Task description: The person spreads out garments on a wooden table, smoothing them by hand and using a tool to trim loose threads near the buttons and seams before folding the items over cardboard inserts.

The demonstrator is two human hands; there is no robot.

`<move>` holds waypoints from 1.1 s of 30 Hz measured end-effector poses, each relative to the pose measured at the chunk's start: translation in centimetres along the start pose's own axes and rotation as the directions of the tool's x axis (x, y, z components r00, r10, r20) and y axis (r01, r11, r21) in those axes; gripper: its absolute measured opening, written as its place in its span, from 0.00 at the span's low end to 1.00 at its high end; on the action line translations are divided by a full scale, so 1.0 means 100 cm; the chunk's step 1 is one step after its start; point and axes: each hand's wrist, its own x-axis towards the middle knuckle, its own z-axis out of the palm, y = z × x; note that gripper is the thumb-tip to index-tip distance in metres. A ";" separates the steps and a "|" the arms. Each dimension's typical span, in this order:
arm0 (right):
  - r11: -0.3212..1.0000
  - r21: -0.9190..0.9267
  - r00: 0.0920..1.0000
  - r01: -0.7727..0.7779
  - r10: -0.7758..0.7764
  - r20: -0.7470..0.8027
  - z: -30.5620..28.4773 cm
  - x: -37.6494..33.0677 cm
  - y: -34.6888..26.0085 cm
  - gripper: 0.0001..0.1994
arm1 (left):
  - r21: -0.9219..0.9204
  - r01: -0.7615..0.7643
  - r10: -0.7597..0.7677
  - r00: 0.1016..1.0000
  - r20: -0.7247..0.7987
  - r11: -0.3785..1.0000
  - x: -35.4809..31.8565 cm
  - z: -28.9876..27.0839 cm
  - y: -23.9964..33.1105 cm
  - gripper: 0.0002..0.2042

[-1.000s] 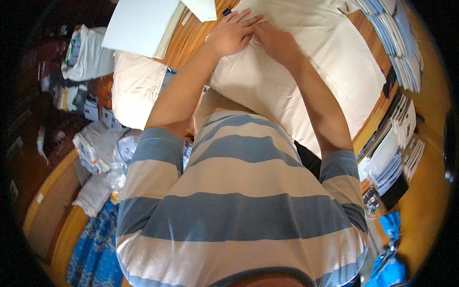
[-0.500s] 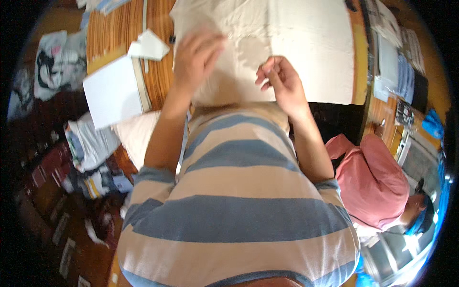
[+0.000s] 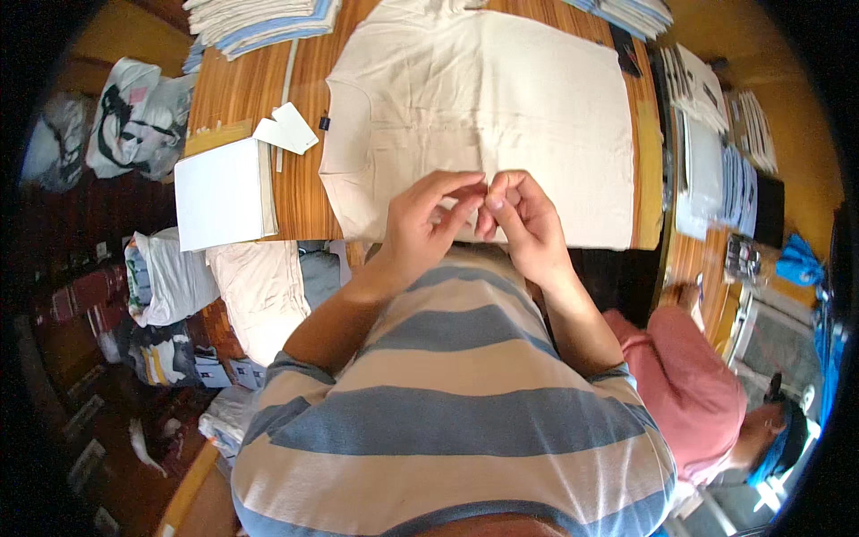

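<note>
While plastic bags of clothes (image 3: 134, 121) slump on the floor off the desk's left edge, a white pad of paper (image 3: 222, 192) lies at the near left corner of the wooden desk (image 3: 300, 192), with a small white card (image 3: 288, 128) just beyond it. A cream shirt (image 3: 501, 98) is spread flat across the middle of the desk, its lower hem reaching the near edge. Above that hem the left hand (image 3: 420, 224) and the right hand (image 3: 526, 224) meet, fingers (image 3: 465, 199) pinched tip to tip; whether something tiny sits between them cannot be told. Folded stacks (image 3: 259, 20) rest along the far edge, flat packets (image 3: 716, 152) line the right edge, and a person in a pink top (image 3: 689, 394) sits below the right corner.
</note>
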 end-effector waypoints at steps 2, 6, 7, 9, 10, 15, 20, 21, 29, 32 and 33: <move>0.999 -0.016 0.993 -0.030 0.032 0.118 -0.016 0.006 -0.006 0.05 | 0.020 -0.056 0.056 0.998 -0.006 0.998 0.003 0.005 0.001 0.14; 0.994 -0.019 0.956 -0.108 0.109 0.273 -0.040 -0.008 -0.014 0.06 | 0.037 -0.005 0.005 1.000 0.001 0.999 -0.019 0.022 0.014 0.10; 0.996 -0.017 0.946 -0.093 0.093 0.311 -0.046 -0.009 -0.018 0.06 | -0.009 -0.012 0.012 1.000 -0.017 1.000 -0.020 0.028 0.013 0.09; 0.999 0.004 0.936 -0.037 0.033 0.350 -0.052 -0.019 -0.012 0.06 | -0.037 0.041 -0.043 0.998 -0.037 0.998 -0.034 0.039 0.024 0.08; 0.997 0.015 0.933 -0.081 0.071 0.353 -0.055 -0.022 -0.013 0.06 | -0.051 0.075 -0.077 0.996 -0.049 0.996 -0.036 0.045 0.029 0.08; 0.994 -0.020 0.953 0.106 -0.096 0.288 -0.070 -0.029 0.005 0.13 | -0.175 0.227 -0.257 0.951 -0.171 0.958 -0.048 0.070 0.038 0.05; 0.997 0.034 0.988 0.070 -0.074 0.136 -0.056 -0.046 0.012 0.10 | -0.038 0.296 -0.299 0.941 -0.161 0.954 -0.056 0.075 0.051 0.05; 0.986 -0.032 0.981 0.164 -0.160 0.107 -0.057 -0.046 0.012 0.09 | -0.011 0.288 -0.286 0.947 -0.147 0.958 -0.053 0.074 0.055 0.05; 0.756 -0.385 0.815 0.530 -0.579 -0.014 -0.030 -0.049 0.023 0.06 | 0.114 0.169 -0.175 0.984 0.043 0.979 -0.045 0.030 0.043 0.04; 0.764 -0.442 0.834 0.470 -0.548 -0.061 -0.003 -0.065 0.018 0.04 | -0.012 0.247 -0.245 0.965 0.093 0.969 -0.054 0.013 0.046 0.05; 0.734 -0.490 0.826 0.471 -0.561 -0.047 0.004 -0.064 0.018 0.04 | -0.023 0.263 -0.259 0.959 0.111 0.964 -0.053 0.005 0.045 0.06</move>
